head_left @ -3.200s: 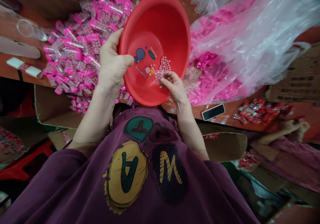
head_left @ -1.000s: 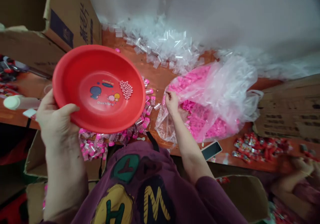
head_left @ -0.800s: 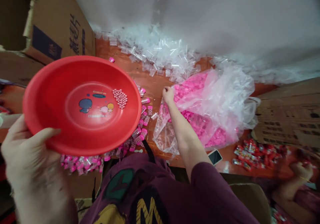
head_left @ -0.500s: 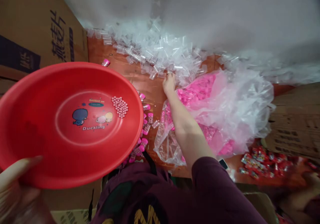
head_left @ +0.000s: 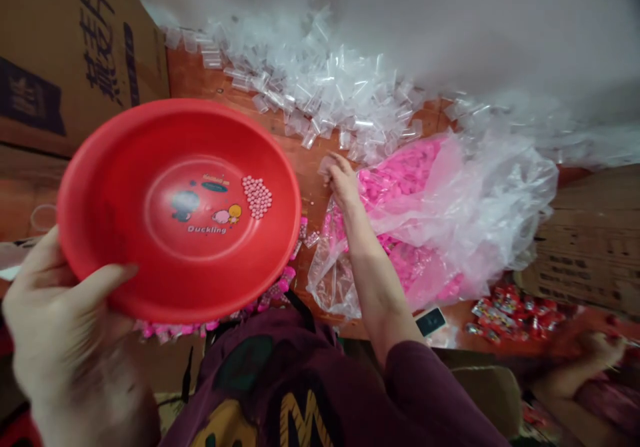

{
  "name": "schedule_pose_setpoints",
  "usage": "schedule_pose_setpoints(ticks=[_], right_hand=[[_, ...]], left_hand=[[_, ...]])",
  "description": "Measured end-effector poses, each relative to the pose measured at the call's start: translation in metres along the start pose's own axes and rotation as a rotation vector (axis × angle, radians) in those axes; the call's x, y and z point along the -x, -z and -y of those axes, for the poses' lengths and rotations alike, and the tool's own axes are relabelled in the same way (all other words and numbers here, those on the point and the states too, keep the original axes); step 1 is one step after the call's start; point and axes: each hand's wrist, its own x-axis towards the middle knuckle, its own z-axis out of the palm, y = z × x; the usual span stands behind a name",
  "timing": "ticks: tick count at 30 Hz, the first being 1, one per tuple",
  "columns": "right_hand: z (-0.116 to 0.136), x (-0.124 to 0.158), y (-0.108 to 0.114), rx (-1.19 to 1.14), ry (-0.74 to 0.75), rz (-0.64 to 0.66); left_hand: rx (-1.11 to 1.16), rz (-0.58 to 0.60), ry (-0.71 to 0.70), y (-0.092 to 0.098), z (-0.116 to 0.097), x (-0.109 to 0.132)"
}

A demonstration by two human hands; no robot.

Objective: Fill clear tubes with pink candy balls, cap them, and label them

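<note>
My left hand (head_left: pixel 70 300) grips the near-left rim of a red plastic basin (head_left: pixel 200 287), thumb inside and fingers underneath. The basin is tilted, and a patch of small pink beads (head_left: pixel 257 197) lies at the right of its floor. Over the table, my right hand (head_left: pixel 343 179) pinches a small clear plastic container (head_left: pixel 327 166). Just beyond it spreads a heap of similar clear containers (head_left: pixel 320 80). Beside my right forearm lies a clear plastic bag (head_left: pixel 480 200) with many pink caps (head_left: pixel 405 167) in it. Pink-capped containers of beads (head_left: pixel 285 280) lie partly hidden under the basin.
Cardboard boxes stand at the left (head_left: pixel 95 54) and right (head_left: pixel 590 247) of the wooden table (head_left: pixel 193 77). A phone (head_left: pixel 431 322) lies at the near edge. Red wrapped items (head_left: pixel 515 314) are piled at the right, near another person's hand (head_left: pixel 603 350).
My right hand has drawn back from the heap with a clear container in its fingers. My left hand has moved the basin rightward and slightly up in view.
</note>
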Motion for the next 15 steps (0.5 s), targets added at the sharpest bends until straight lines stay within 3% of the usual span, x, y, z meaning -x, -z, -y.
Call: schedule_pose_setpoints(ticks=[3, 6, 8, 11, 15], right_hand=[[0.024, 0.064, 0.009, -0.22, 0.126, 0.066], [0.054, 0.112, 0.001, -0.068, 0.297, 0.175], [0.064, 0.128, -0.014, 0.123, 0.385, 0.241], [0.056, 0.139, -0.038, 0.365, 0.483, 0.317], [0.02, 0.158, -0.058, 0.499, 0.552, 0.364]], left_hand=[[0.124, -0.102, -0.022, -0.012, -0.007, 0.001], [0.288, 0.026, -0.078, -0.013, -0.002, 0.006], [0.362, 0.131, -0.085, -0.012, 0.003, 0.013], [0.45, 0.225, -0.15, -0.009, 0.013, 0.024], [0.466, 0.296, -0.197, -0.004, 0.026, 0.036]])
